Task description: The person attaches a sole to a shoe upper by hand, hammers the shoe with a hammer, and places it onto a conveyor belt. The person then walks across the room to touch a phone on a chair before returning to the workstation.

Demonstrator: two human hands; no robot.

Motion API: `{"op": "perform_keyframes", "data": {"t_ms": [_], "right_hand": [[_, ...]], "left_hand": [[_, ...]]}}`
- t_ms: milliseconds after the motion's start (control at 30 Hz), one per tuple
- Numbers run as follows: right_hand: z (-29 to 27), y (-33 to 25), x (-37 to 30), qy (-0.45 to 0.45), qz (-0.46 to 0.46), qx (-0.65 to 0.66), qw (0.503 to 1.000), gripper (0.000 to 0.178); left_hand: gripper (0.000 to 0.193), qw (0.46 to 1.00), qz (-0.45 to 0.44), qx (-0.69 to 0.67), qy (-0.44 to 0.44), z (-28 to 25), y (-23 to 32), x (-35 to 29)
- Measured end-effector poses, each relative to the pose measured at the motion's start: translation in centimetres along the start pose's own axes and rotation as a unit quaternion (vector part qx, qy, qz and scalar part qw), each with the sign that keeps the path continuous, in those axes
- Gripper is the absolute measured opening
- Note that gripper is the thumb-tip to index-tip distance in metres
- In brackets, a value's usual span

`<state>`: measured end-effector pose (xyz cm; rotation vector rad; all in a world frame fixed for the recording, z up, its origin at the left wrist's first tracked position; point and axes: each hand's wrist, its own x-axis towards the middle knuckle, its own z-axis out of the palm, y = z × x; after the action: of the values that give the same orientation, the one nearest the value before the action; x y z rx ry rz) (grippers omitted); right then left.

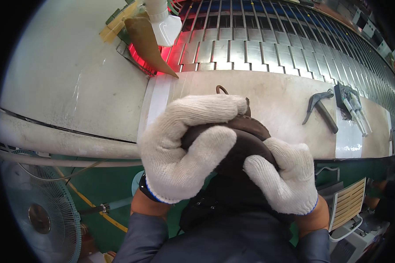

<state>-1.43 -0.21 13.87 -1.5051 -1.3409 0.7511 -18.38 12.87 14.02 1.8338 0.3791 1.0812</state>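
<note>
A dark brown leather shoe (239, 136) is held up in front of my body, over the near edge of the bench. My left hand (184, 144), in a white knit glove, wraps round one end, with its thumb on the near side and fingers over the far side. Gripping the other end is my right hand (285, 175), gloved the same way, its thumb pressed against the near side. A bit of brown lace loops up beyond the left fingers. The gloves hide much of the shoe, and its lower part merges with my dark clothing.
Pincers (321, 111) with a hammer-like head lie on the bench (289, 105) at right, beside a dark pad (344, 98) and white pens (357, 116). A slatted metal conveyor (232, 52) runs behind. A white nozzle (164, 26) hangs near red light. A fan (44, 215) stands lower left.
</note>
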Motion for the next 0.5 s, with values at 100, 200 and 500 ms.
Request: {"op": "perform_keyframes", "data": {"t_ms": [100,200,500], "right_hand": [[0.2,0.0,0.6,-0.012,0.002,0.006,1.000,0.021],[0.7,1.2,0.6,0.025,-0.011,0.041,0.999,0.021],[1.3,2.1,1.1,0.041,-0.062,-0.006,0.997,0.017]], "left_hand": [[0.026,0.998,-0.039,-0.025,0.050,0.0,-0.2,-0.1],[0.023,0.995,-0.067,-0.031,0.061,-1.2,-0.4,-0.3],[0.059,0.997,-0.013,0.063,0.030,-2.3,-1.7,-1.1]]}}
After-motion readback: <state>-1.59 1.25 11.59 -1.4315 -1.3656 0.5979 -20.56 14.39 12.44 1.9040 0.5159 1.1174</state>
